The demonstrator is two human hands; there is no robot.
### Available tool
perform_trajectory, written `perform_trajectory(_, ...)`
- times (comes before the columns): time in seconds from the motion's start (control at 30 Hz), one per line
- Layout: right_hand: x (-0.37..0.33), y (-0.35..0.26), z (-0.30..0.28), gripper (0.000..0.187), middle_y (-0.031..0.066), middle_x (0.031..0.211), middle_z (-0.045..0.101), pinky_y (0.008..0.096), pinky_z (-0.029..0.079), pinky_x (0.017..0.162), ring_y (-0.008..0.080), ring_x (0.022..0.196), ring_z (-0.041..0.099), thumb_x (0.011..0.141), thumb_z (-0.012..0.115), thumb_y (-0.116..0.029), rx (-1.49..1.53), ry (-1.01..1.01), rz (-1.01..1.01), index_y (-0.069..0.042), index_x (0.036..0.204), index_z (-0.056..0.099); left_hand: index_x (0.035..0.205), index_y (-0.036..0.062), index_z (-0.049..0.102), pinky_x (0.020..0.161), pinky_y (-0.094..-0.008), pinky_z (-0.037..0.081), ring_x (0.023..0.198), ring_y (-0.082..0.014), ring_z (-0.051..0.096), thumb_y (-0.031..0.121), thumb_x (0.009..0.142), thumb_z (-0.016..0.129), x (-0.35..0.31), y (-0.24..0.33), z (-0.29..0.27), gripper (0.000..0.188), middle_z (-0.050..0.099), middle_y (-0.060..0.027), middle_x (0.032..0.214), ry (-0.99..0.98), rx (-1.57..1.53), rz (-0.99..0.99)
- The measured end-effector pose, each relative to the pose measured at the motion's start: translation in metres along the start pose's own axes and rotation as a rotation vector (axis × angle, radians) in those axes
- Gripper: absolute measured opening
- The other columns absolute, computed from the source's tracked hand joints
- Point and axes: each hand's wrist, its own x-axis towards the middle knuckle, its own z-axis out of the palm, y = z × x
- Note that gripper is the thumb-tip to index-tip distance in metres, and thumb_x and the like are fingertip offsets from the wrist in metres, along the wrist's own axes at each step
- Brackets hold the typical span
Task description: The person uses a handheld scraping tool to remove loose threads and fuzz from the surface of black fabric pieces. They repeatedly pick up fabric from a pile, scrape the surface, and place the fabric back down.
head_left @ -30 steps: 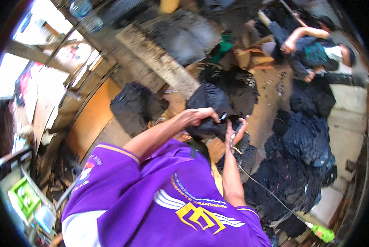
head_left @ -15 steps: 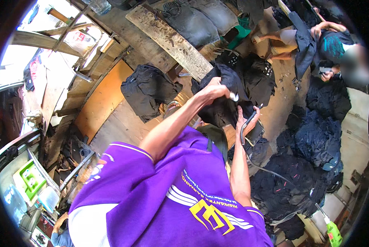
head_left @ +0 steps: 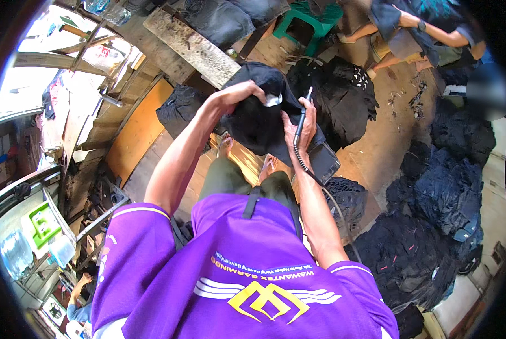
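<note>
A black garment [head_left: 255, 127] is stretched between my two hands above my knees. My left hand [head_left: 240, 95] is closed on its upper left part, beside a small white piece [head_left: 273, 100] that I cannot identify. On the other side, my right hand [head_left: 299, 125] grips a dark pen-shaped tool [head_left: 301, 121] with a pale tip pointing up and away from me. Its cord runs down along my right forearm. The thumb of that hand also rests at the garment's right edge.
A worn plank [head_left: 193, 48] lies beyond the garment. Dark clothes sit in a pile [head_left: 343, 96] to the right, another [head_left: 179, 110] to the left, and a large heap [head_left: 405, 254] at lower right. Past a green stool [head_left: 309, 25], a person [head_left: 433, 34] handles dark cloth.
My hands and the garment have shifted left in view, and the tool now points upward in full sight. The green stool shows more fully. The other person's arms have moved.
</note>
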Motion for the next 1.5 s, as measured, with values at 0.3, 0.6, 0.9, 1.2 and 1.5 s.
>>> perform_trajectory(0.3, 0.017, -0.021, 0.004, 0.070, 0.0191, 0.130, 0.069, 0.0493, 0.047, 0.111, 0.0421, 0.126, 0.064, 0.070, 0.097, -0.019, -0.013, 0.010, 0.281, -0.012, 0.131, 0.062, 0.125, -0.0023, 0.069, 0.098, -0.0442, 0.057, 0.110, -0.0395, 0.073, 0.013, 0.073, 0.080, -0.023, 0.000, -0.034, 0.055, 0.077, -0.0235, 0.112, 0.540, 0.749, 0.383)
perform_trajectory(0.6, 0.011, 0.005, 0.020, 0.049, 0.0172, 0.128, 0.072, 0.0459, 0.048, 0.113, 0.0347, 0.127, 0.063, 0.086, 0.091, -0.014, 0.201, 0.084, 0.078, -0.004, 0.127, 0.067, 0.144, 0.0286, 0.066, 0.130, -0.0567, 0.020, 0.160, -0.0384, 0.029, 0.028, 0.095, 0.079, -0.011, -0.102, 0.067, 0.051, 0.041, -0.0080, 0.171, 0.804, 1.150, 0.887)
perform_trajectory(0.9, -0.015, 0.002, -0.036, 0.027, 0.0217, 0.109, 0.080, 0.0441, 0.063, 0.099, 0.0338, 0.103, 0.081, 0.095, 0.075, -0.003, 0.368, -0.400, -0.059, 0.006, 0.121, 0.074, 0.137, 0.0408, 0.075, 0.127, -0.0683, 0.003, 0.165, -0.0437, 0.011, 0.055, 0.094, 0.076, -0.003, -0.056, -0.006, 0.045, 0.019, -0.0160, 0.180, 0.570, 1.410, 0.766)
perform_trajectory(1.2, 0.013, 0.009, -0.005, 0.024, 0.0208, 0.104, 0.081, 0.0500, 0.063, 0.102, 0.0368, 0.107, 0.080, 0.084, 0.080, -0.002, 0.190, -0.354, -0.287, 0.007, 0.107, 0.078, 0.148, 0.0357, 0.065, 0.130, -0.0654, 0.008, 0.167, -0.0460, 0.008, 0.057, 0.098, 0.070, 0.015, -0.046, -0.025, 0.055, 0.012, -0.0216, 0.181, 0.350, 1.241, 0.762)
perform_trajectory(1.5, 0.012, 0.012, 0.006, 0.031, 0.0261, 0.113, 0.080, 0.0511, 0.057, 0.109, 0.0368, 0.113, 0.078, 0.086, 0.078, 0.000, 0.145, -0.413, -0.270, 0.010, 0.116, 0.077, 0.148, 0.0313, 0.066, 0.130, -0.0669, 0.007, 0.167, -0.0463, 0.008, 0.066, 0.093, 0.072, 0.021, -0.047, -0.037, 0.066, 0.013, -0.0215, 0.181, 0.320, 1.256, 0.822)
